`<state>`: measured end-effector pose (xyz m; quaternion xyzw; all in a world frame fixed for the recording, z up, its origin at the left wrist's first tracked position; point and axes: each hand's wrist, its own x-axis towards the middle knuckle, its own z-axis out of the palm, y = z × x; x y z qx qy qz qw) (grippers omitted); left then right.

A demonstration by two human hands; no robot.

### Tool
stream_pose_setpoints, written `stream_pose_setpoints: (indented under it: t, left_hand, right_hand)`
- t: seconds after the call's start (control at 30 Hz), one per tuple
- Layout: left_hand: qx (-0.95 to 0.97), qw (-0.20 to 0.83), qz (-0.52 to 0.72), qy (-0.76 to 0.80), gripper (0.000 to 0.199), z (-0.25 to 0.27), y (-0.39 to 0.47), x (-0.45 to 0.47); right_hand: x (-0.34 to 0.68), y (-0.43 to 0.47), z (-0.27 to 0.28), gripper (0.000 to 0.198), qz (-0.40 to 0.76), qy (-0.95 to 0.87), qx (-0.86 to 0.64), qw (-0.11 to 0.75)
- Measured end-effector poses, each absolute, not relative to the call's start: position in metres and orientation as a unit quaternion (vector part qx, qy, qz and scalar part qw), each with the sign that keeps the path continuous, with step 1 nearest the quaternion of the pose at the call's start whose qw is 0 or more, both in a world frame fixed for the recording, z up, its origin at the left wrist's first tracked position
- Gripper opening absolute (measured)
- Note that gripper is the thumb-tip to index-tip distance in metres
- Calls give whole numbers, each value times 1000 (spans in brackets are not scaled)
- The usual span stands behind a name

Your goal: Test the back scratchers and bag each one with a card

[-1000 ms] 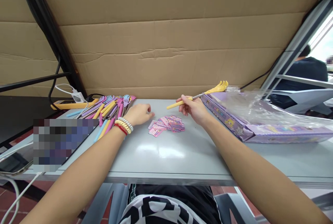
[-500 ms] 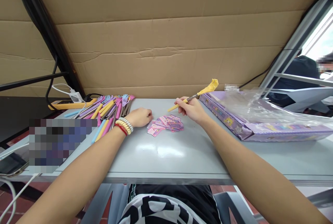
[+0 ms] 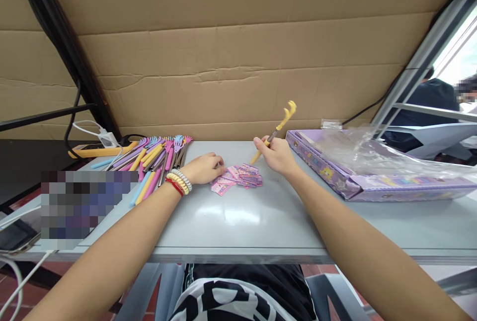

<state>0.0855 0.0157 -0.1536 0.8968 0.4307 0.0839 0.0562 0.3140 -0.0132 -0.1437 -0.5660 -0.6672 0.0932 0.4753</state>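
The pile of cards lies loose and overlapping on the worktop. At its left side, the left hand has curled fingers by the border of the cards — whether they pinch one, I cannot tell. Just beyond its far right corner, the right hand grips the yellow back scratcher by the handle, claw end up. A dragging finger could perhaps lift two cards together, and the low handle end might push them. Left of the cards, the heap of scratchers is near the left wrist, so a backward swing could disturb it. Right of the cards, the box limits movement; the widest room is on their near side, up to the front edge.
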Motion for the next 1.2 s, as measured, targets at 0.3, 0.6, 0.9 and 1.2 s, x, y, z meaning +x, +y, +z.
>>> stream_pose_setpoints:
  t: [0.3, 0.6, 0.9, 1.2]
  left_hand:
    - [908, 48, 51, 414, 44, -152, 15, 87]
    - [908, 28, 33, 417, 43, -153, 14, 89]
    - [904, 35, 27, 425, 46, -151, 12, 91]
    - [901, 35, 40, 430, 50, -151, 8, 95]
  right_hand:
    - [329, -8, -141, 31, 67, -722, -643, 247]
    - [322, -7, -150, 21, 112, -734, -656, 134]
    - [315, -8, -151, 31, 125, -757, -633, 105]
    - [313, -9, -152, 32, 113, -761, -616, 168]
